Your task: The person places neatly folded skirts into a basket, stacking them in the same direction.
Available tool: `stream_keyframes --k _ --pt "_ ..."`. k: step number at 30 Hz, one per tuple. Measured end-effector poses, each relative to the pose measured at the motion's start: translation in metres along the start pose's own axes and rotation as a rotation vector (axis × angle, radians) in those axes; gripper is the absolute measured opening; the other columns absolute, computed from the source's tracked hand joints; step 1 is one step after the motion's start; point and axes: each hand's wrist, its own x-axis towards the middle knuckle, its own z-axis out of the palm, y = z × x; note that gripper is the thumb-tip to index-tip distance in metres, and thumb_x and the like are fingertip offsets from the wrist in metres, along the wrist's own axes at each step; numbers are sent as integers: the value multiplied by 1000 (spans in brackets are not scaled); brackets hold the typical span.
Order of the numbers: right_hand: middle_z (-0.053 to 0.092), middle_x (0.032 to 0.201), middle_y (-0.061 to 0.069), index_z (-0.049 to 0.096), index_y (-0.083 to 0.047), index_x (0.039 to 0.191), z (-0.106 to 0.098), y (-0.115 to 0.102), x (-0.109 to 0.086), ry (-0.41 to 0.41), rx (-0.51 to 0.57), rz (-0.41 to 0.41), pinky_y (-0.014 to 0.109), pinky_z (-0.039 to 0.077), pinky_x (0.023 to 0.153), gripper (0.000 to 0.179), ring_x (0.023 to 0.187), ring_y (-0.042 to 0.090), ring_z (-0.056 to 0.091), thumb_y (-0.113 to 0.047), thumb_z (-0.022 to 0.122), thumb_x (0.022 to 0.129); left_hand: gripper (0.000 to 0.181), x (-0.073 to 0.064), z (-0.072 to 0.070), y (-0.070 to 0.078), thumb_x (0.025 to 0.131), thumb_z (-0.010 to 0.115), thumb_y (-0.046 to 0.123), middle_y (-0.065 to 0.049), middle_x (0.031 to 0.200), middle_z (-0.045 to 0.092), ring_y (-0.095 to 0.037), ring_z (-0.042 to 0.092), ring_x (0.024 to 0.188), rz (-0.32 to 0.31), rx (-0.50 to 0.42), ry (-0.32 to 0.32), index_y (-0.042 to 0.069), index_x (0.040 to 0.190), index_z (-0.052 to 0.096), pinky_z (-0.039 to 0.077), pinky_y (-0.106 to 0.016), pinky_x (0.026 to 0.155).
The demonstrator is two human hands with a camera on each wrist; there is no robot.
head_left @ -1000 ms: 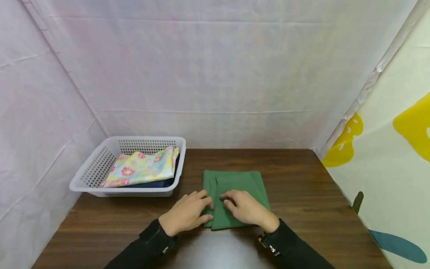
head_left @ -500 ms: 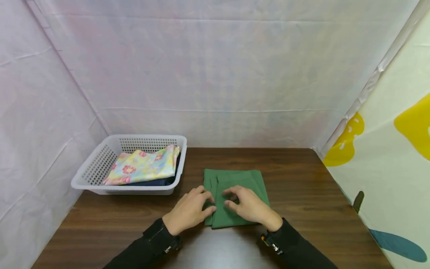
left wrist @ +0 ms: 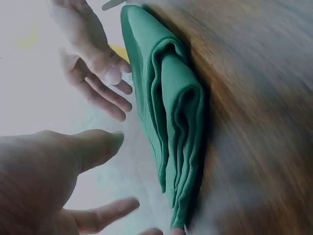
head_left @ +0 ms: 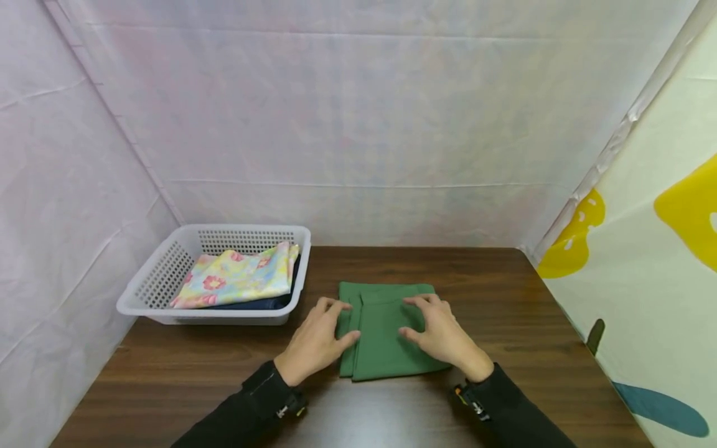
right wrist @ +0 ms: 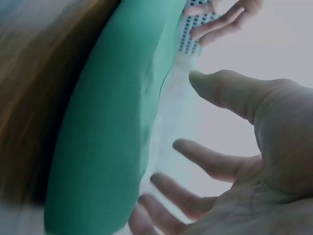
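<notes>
A folded green cloth (head_left: 383,358) lies flat on the brown wooden table (head_left: 538,348); the left wrist view shows several layers along the edge of the same green cloth (left wrist: 183,98). My left hand (head_left: 313,342) is spread over its left side, thumb apart from the fabric, with some fingertips near the far edge. Over the right half is my right hand (head_left: 445,336), fingers and thumb spread wide. In the right wrist view that right hand (right wrist: 244,147) has nothing between thumb and fingers, and its lower fingertips come close to the cloth; contact is unclear.
At the back left stands a white plastic basket (head_left: 140,305). Inside it, a folded floral cloth (head_left: 235,277) lies on dark blue fabric (head_left: 263,305). White sheeting (head_left: 358,124) hangs behind the table, and a patterned sheet (head_left: 644,292) hangs at the right.
My right hand has moved right across the green cloth and its fingers have spread. The left hand has shifted slightly forward and its fingers have opened. The cloth stays in place.
</notes>
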Motion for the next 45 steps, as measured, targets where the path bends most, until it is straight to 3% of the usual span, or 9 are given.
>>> stream_keyframes --k 4,8,14,23,27,33,39,45 --pt "35 149 24 43 -16 152 -4 9 -3 -19 -21 90 68 38 89 81 130 51 31 -45 80 86 78 3 1 3 88 76 51 -19 138 46 -36 52 118 -50 -15 -17 12 149 46 52 -48 84" --pt "26 152 30 34 -15 157 -7 14 -5 -76 -16 159 72 37 89 93 132 55 25 -49 80 84 90 7 3 7 85 76 57 -24 142 41 -42 47 124 -87 -33 -76 13 154 38 51 -54 85" --pt "25 151 35 28 -14 159 -9 17 -6 -144 0 191 67 43 88 100 131 57 26 -52 81 82 95 12 6 13 84 76 58 -28 144 38 -43 41 128 -123 -45 -173 17 158 32 49 -54 89" --pt "27 149 36 28 -17 160 -5 16 -5 -150 -4 223 62 46 87 104 129 52 29 -51 84 79 102 15 12 16 78 84 51 -26 139 40 -40 40 124 -90 -52 -188 14 157 33 48 -51 90" --pt "29 145 33 29 -18 159 -3 13 -4 -144 -7 243 60 46 85 104 126 50 32 -50 85 78 104 17 14 14 75 86 51 -27 141 39 -40 40 123 -72 -15 -183 16 158 33 51 -47 82" --pt "35 138 29 31 -21 159 0 9 -1 -143 8 239 54 49 86 102 119 42 47 -45 87 77 106 19 15 13 74 89 47 -26 139 39 -36 46 117 -62 -25 -194 21 159 31 51 -42 75" --pt "45 123 18 39 -25 155 3 7 -1 -162 33 182 44 51 82 92 105 28 56 -37 88 78 100 18 18 13 79 88 36 -23 144 39 -34 51 121 -52 -125 -267 26 160 29 49 -48 91" --pt "49 125 15 50 -21 147 5 7 -2 -146 6 129 44 50 87 79 110 27 55 -33 88 79 89 17 19 13 83 85 32 -17 147 42 -34 43 132 -50 -129 -306 28 157 35 43 -53 100"
